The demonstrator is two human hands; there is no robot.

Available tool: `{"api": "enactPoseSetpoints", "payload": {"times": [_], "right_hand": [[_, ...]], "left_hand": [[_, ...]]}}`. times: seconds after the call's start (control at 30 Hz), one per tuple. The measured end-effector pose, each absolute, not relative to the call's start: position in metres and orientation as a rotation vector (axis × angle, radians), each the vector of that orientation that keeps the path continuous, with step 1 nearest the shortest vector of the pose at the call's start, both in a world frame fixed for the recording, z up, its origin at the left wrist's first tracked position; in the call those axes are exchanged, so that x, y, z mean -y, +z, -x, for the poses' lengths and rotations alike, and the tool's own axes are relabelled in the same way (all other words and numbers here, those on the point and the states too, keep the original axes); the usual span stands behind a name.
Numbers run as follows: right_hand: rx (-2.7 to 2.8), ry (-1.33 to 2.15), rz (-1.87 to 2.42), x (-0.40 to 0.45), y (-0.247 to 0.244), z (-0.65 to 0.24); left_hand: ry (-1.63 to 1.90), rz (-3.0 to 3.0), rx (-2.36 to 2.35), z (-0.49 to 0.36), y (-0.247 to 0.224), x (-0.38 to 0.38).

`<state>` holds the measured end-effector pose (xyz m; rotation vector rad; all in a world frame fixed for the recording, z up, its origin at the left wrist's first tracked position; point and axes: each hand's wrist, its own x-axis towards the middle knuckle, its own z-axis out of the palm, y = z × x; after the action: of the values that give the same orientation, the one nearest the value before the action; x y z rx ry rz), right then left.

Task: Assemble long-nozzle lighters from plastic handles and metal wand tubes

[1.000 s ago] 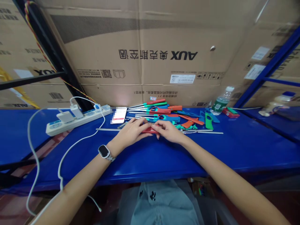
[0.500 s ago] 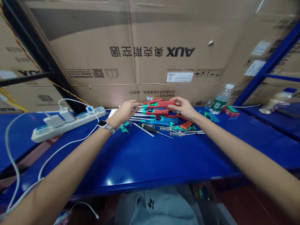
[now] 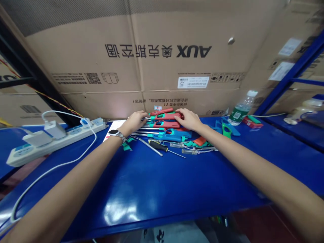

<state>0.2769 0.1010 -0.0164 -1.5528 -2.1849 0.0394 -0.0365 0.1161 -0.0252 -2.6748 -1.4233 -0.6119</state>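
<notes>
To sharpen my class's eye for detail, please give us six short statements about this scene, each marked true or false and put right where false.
1. The right hand is at a red lighter. True.
2. The screwdriver lies nearer the camera than the blue lighter. True.
3. The right hand grips the screwdriver. False: it lies on the table, apart from that hand.
4. The bottle is right of the screwdriver. True.
5. The bottle lies on its side. False: it stands upright.
6. The blue lighter lies behind that red lighter. False: it lies nearer the camera.

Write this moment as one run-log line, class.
left hand: at red lighter, rod end | right hand: at handle end | screwdriver: on blue table
</notes>
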Motion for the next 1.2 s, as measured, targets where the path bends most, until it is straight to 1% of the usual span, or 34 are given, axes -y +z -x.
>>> {"api": "enactPoseSetpoints", "payload": {"times": [0.13, 0.37, 0.63, 0.97, 1.2], "right_hand": [[2.164, 0.031, 1.531, -0.098, -0.023, -0.276], [2.144, 0.063, 1.504, -0.088, -0.019, -0.274], [2.041, 0.077, 1.429, -0.069, -0.014, -0.288], [1.901, 0.071, 1.609, -0.025, -0.014, -0.362], [1.902, 0.049, 1.833, 0.002, -0.02, -0.402]], "left_hand": [[-0.685, 2.656, 1.358, 0.041, -0.033, -0.109], [-0.654, 2.659, 1.393, 0.044, -0.037, -0.102], [-0.732, 2.588, 1.34, 0.029, -0.02, -0.074], [-0.805, 2.83, 0.874, -0.066, -0.006, -0.059], [-0.72, 2.904, 0.836, -0.134, -0.016, -0.063]]}}
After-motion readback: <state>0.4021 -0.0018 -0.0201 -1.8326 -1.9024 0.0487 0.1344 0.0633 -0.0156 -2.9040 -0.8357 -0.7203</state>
